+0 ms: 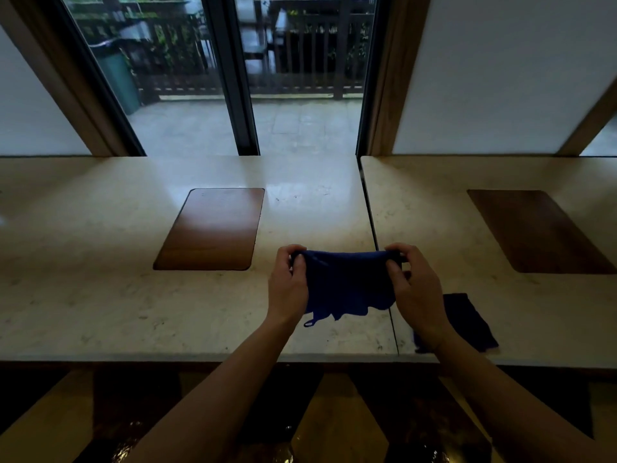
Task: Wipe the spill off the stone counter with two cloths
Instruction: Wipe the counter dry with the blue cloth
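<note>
Two hands — left hand (287, 283), right hand (414, 285) — gripping blue cloth (347, 285) stretched between them, dark cloth (470, 320) lying just right on stone counter (100, 302)

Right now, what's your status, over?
Left hand and right hand pinch the blue cloth by its top corners, stretched above the pale stone counter. Second dark cloth lies flat, right. No spill discernible.
</note>
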Tool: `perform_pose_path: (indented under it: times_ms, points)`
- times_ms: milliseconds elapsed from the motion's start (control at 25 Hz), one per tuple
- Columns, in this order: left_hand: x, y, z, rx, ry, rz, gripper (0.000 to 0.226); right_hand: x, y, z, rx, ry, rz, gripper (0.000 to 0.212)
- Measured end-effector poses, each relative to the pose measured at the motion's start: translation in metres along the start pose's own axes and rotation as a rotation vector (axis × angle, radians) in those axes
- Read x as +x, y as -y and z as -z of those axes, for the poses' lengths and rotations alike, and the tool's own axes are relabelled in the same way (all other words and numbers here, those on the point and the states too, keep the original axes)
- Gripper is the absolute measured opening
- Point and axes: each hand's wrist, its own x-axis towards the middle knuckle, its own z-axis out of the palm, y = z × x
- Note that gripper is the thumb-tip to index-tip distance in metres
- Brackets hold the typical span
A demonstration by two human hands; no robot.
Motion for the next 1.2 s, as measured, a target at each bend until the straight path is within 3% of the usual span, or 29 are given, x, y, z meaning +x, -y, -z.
perform_pose_path:
  times_ms: [600,680,760,840,960,1200]
  points:
    - [-0.006,0.122,-0.062,0.153,0.118,0.461,0.017,-0.027,-0.114,-0.037,-0.178,0.172,-0.483,0.022]
    - [0.004,0.128,-0.064,0.229,0.133,0.406,0.019,-0.022,-0.114,-0.046,-0.296,0.148,-0.471,0.025]
    - [0.014,0.132,-0.060,0.348,0.165,0.293,0.023,-0.029,-0.107,-0.056,-0.507,0.128,-0.294,0.031]
    - [0.027,0.138,-0.048,0.469,0.163,0.187,0.026,-0.050,-0.099,-0.074,-0.618,0.238,-0.129,0.042]
    - [0.055,0.153,-0.017,0.638,0.115,0.151,0.029,-0.078,-0.106,-0.102,-0.732,0.461,-0.156,0.063]
    - [0.133,0.182,0.056,0.929,0.063,0.081,0.038,-0.071,-0.123,-0.135,-0.898,0.523,-0.230,0.070]
